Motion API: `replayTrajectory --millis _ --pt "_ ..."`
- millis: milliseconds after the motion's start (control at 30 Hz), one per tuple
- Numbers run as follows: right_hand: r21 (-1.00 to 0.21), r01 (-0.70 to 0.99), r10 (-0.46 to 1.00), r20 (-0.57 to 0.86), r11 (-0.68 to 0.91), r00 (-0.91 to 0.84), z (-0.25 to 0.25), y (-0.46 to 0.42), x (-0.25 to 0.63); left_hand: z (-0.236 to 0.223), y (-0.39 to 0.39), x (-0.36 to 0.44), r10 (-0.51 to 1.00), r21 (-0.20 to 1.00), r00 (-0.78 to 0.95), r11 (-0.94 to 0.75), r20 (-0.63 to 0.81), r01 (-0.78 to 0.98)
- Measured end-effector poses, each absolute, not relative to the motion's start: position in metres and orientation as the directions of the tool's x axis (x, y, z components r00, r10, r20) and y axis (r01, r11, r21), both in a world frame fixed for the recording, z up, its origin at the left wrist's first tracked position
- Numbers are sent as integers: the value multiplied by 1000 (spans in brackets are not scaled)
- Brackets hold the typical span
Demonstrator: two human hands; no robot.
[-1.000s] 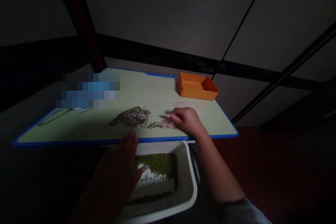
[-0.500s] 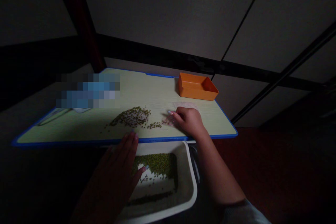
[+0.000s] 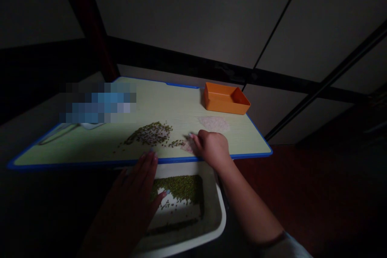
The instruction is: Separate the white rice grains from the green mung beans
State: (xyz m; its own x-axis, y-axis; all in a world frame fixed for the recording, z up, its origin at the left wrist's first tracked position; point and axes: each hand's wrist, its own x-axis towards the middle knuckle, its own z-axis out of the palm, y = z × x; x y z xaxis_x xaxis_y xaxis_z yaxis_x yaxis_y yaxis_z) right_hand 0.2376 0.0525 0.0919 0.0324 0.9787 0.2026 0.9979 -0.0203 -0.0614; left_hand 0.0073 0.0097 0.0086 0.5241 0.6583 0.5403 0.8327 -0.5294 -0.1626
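My right hand [image 3: 213, 147] rests on the pale table, its fingers curled under and its thumb pointing left. It touches a small patch of pinkish-white grains [image 3: 188, 145]; whatever its fingertips hold is hidden. Left of it lies a mixed heap of green beans and pale grains [image 3: 152, 133], with a short trail of green beans [image 3: 176, 143] between. Behind the hand is a flat patch of pale grains [image 3: 215, 123]. My left hand [image 3: 137, 187] is open, fingers stretched to the table's front edge, above a white tub [image 3: 222, 213] with green beans [image 3: 186, 185] inside.
An orange rectangular box [image 3: 228, 107] stands at the table's back right. On the left, a blurred-out bluish object [image 3: 105, 105] sits on the blue-edged table [image 3: 157, 102]. Pale panels [image 3: 193, 16] rise behind. Reddish floor [image 3: 272, 193] shows at right.
My right hand has moved a little left and toward the front edge, uncovering more of the pale grains behind it. The left hand stays in nearly the same place.
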Motion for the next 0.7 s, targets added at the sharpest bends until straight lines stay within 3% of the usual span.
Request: replayTrajectory --millis 367,533,700 --pt "-37 978 950 235 -205 208 96 48 262 10 10 8 656 -171 533 -534 534 828" --pt "-124 969 936 258 -214 239 100 40 261 7 11 7 652 -162 534 -542 538 825" --pt "-94 982 950 254 -164 183 93 45 250 4 13 9 665 -123 508 -536 548 835"
